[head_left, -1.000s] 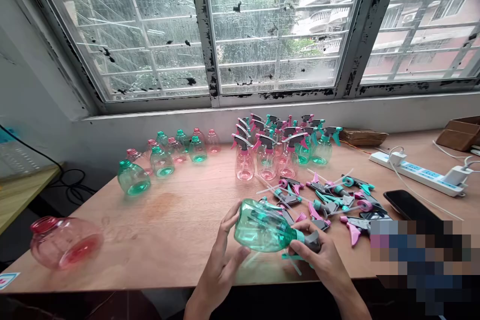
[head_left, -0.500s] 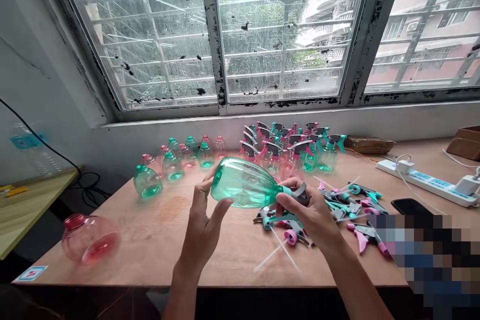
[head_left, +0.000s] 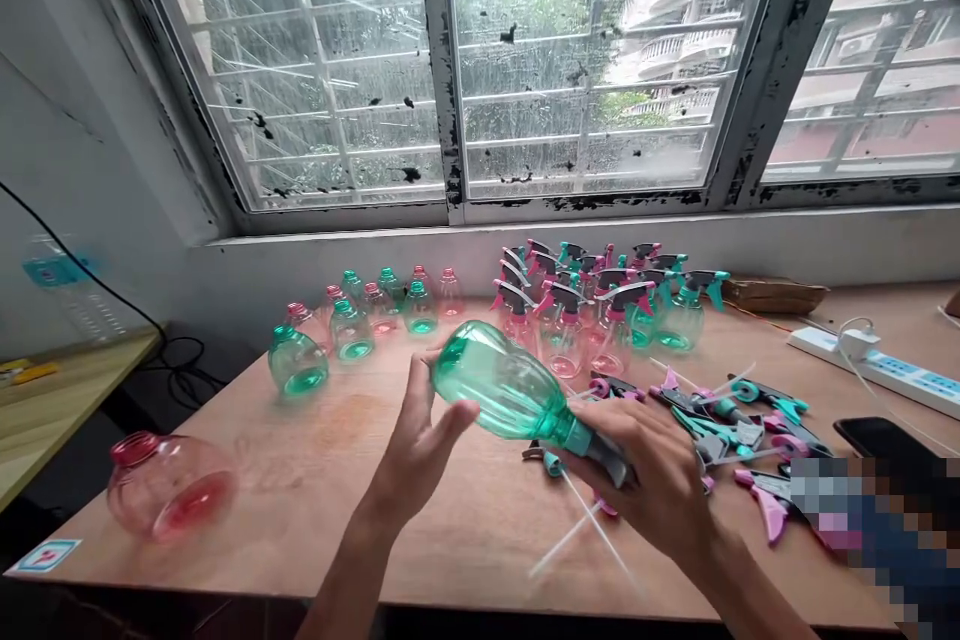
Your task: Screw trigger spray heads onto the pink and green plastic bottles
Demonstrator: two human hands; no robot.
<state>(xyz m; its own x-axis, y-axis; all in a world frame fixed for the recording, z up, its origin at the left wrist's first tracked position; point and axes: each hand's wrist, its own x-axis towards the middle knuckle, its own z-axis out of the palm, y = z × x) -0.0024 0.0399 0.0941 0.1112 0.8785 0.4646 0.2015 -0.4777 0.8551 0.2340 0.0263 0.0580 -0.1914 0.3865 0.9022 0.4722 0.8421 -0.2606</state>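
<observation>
Right of the lone red bottle (head_left: 174,490), the green bottle (head_left: 510,382) tilts neck-down between both hands: the right hand (head_left: 651,465) grips its grey sprayer (head_left: 613,465); the left hand (head_left: 411,450) curves at its base, thumb contact unclear.

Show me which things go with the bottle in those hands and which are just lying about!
Seem to belong:
green bottle, its neck end in the right hand, its base at the left hand
loose spray heads
bottles without spray heads
bottles with spray heads on

Probably just lying about:
black phone
white power strip
brown bundle
</observation>
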